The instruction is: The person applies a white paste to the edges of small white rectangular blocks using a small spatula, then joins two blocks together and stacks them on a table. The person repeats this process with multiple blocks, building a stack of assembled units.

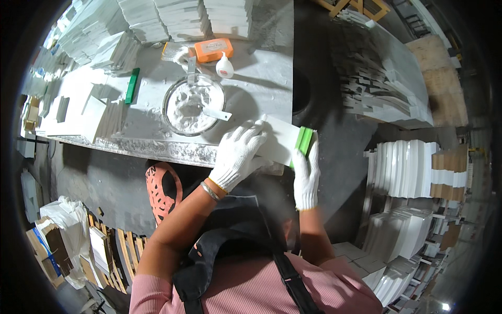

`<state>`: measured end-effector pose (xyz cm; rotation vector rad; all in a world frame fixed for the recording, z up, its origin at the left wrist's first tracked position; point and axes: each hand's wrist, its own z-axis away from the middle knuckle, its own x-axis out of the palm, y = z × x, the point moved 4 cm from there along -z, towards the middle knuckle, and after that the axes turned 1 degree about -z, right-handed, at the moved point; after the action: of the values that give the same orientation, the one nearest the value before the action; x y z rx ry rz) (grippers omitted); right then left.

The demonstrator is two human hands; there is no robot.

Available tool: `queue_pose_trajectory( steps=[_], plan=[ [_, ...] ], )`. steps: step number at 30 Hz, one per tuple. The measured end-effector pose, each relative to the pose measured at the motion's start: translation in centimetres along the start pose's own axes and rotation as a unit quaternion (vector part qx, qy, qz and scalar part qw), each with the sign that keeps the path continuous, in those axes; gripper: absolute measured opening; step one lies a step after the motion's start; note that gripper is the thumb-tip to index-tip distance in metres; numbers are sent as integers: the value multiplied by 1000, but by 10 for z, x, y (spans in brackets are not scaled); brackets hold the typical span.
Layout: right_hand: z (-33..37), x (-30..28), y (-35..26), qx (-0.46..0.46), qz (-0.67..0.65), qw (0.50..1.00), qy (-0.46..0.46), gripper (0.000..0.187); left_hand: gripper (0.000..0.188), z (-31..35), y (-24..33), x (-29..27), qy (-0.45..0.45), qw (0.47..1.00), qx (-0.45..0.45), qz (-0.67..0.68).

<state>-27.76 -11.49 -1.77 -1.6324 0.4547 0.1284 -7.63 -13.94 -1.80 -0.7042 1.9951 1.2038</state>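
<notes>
My left hand (238,154), in a white knit glove, grips a white rectangular tile (281,137) by its left side, at the table's front right corner. My right hand (307,180), gloved the same way, holds a bright green sanding block (304,140) against the tile's right edge. To the left of the tile stands a round metal bowl (224,104) of white powder or paste (191,107). A putty knife (217,113) lies across its right side, and a second metal blade (191,70) rests at its far rim.
On the grey table (261,99) are an orange box (213,49), a white squeeze bottle (225,68), a brush (174,52) and another green block (132,86). Stacked white tiles (180,18) line the back. More stacks (400,167) stand to the right, beyond the dark floor.
</notes>
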Motion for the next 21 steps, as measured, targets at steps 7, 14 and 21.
queue_pose_trajectory(
  steps=[7,14,21],
  plan=[
    [-74,-12,38,94,-6,995,-19,66,61,-2,0,-4,1,1000,9,5],
    [-150,32,-39,-3,49,996,-75,69,59,-1,1,-2,-21,1000,-12,13],
    [-88,50,-48,-353,348,868,-35,54,62,6,-2,-2,-3,1000,3,0]
  ],
)
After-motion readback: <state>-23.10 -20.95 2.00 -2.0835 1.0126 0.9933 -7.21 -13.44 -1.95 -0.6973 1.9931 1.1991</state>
